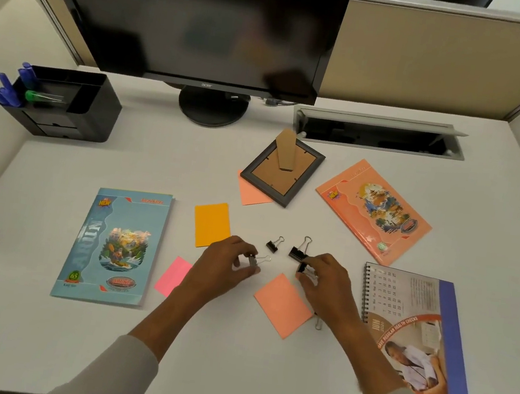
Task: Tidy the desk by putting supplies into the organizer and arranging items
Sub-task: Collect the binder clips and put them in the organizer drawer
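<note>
My left hand point(226, 265) pinches a small black binder clip point(255, 260) at the middle of the white desk point(35, 332). My right hand point(323, 281) grips another black binder clip point(302, 266). Two more binder clips lie loose just beyond my fingers, a small one point(273, 245) and a larger one point(297, 251). The black desk organizer point(75, 106) stands at the far left with several blue pens point(5, 90) in it. Sticky notes lie around my hands: orange point(211, 223), pink point(172, 274) and salmon point(282, 304).
A blue booklet point(116, 247) lies left, an orange booklet point(373, 208) right, a spiral calendar point(412, 332) at the near right. A picture frame point(283, 173) lies face down on another salmon note point(252, 194). The monitor point(192, 19) and a cable tray point(379, 133) sit at the back.
</note>
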Demonstrator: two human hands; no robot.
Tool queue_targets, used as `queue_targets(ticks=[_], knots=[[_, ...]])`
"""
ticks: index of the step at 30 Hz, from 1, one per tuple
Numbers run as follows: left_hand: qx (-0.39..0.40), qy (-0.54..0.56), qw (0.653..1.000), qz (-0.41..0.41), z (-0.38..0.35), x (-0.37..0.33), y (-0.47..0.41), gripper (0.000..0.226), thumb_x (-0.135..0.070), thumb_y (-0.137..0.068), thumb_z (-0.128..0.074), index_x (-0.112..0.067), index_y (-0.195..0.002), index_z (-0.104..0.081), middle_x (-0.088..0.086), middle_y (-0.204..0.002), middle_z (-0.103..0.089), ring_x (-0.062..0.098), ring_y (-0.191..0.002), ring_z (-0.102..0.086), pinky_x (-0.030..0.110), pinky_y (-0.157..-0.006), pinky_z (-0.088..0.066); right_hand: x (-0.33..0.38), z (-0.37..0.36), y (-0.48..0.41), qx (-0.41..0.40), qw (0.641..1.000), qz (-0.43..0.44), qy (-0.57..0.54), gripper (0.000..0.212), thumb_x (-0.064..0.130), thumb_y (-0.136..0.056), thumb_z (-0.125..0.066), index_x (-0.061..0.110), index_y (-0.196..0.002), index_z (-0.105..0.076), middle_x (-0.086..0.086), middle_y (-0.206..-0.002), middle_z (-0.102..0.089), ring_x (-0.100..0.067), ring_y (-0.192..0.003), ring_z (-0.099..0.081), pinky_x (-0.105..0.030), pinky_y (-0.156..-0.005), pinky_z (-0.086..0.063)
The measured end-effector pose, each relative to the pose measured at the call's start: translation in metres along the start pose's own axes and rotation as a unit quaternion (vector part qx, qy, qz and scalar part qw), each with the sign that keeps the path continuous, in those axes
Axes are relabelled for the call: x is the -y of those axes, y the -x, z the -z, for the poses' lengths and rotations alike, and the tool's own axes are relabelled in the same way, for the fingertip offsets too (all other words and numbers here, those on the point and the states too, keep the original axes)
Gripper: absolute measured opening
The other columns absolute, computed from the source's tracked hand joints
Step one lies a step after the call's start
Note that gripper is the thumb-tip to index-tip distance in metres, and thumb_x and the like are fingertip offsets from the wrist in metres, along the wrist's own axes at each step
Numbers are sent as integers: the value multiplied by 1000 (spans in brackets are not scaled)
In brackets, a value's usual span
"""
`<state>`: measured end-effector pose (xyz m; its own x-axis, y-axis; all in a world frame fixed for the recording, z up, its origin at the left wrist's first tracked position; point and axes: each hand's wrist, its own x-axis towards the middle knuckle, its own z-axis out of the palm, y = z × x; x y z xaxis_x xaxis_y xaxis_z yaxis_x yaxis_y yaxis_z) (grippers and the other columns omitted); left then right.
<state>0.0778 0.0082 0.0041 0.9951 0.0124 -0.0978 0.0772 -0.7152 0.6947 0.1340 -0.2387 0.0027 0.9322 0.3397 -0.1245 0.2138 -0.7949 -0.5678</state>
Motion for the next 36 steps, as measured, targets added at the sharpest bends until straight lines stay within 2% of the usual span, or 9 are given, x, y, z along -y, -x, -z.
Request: queue_targets(ticks=[3, 5, 9, 14, 20, 25, 28, 30, 36], knots=[[-35, 3, 999, 7, -3, -9, -11, 30, -46, -85, -74, -29, -109, -70, -15, -101, -64, 3, -77, -60, 27, -73, -52, -5, -2, -1, -4, 999, -36, 15, 29, 25, -91, -68, 15, -118, -69, 1, -102, -62, -20, -100, -59, -24, -80, -38], [-43, -1, 999, 14, -7, -14, -17, 32, -48, -85, -73, -30, -111, -70, -13, -103, -65, 5, -77, -60, 30, -74, -52, -7, -4, -1, -4, 999, -45, 27, 25, 26, -91, -66, 15, -114, -69, 0, -99, -62, -21, -100, -58, -25, -79, -38], [-34, -19, 999, 24, -21, -21, -25, 34, -51, -86, -70, -32, -114, -69, -13, -107, -64, 3, -77, -57, 28, -73, -53, -6, -8, 0, -13, 998, -54, 31, 23, 27, -91, -67, 15, -110, -69, 0, -98, -60, -21, -98, -54, -25, -77, -35], [-16, -30, 999, 38, -38, -17, -25, 39, -50, -87, -70, -30, -120, -69, -12, -111, -65, 4, -79, -56, 25, -74, -50, -5, -2, -1, 5, 998, -63, 21, 35, 32, -89, -69, 15, -120, -65, 1, -108, -59, -19, -106, -53, -23, -81, -34], [-15, -36, 998, 42, -45, -13, -27, 39, -49, -88, -69, -31, -123, -67, -13, -115, -64, 5, -82, -57, 22, -75, -47, -9, 17, 11, 35, 995, -77, 56, 44, 45, -87, -69, 20, -122, -62, 6, -118, -55, -16, -110, -52, -32, -81, -49], [-25, -8, 999, 46, -43, -12, -29, 46, -48, -84, -74, -28, -124, -67, -13, -118, -64, 4, -78, -58, 18, -73, -44, -13, 18, 33, 56, 989, -101, 97, 47, 51, -86, -66, 21, -121, -61, 7, -116, -52, -14, -106, -52, -33, -78, -52], [-45, 22, 997, 53, -41, -9, -27, 47, -48, -80, -78, -26, -121, -69, -12, -112, -65, 2, -71, -58, 14, -69, -44, -14, 14, 44, 49, 988, -117, 85, 43, 48, -87, -66, 20, -121, -61, 7, -114, -52, -13, -100, -55, -31, -76, -51], [-59, 27, 996, 56, -41, -7, -27, 48, -51, -78, -79, -27, -118, -69, -13, -105, -65, 2, -71, -58, 14, -68, -46, -14, 10, 48, 38, 989, -120, 73, 39, 43, -89, -66, 19, -119, -62, 7, -111, -52, -12, -89, -60, -29, -72, -49], [-101, 80, 989, 79, -42, -3, -24, 43, -48, -78, -81, -26, -113, -70, -13, -96, -65, 6, -68, -62, 30, -71, -57, -11, 8, 45, 15, 992, -104, 67, 9, 20, -95, -60, 16, -100, -67, 6, -93, -57, -9, -78, -55, -21, -66, -38]])
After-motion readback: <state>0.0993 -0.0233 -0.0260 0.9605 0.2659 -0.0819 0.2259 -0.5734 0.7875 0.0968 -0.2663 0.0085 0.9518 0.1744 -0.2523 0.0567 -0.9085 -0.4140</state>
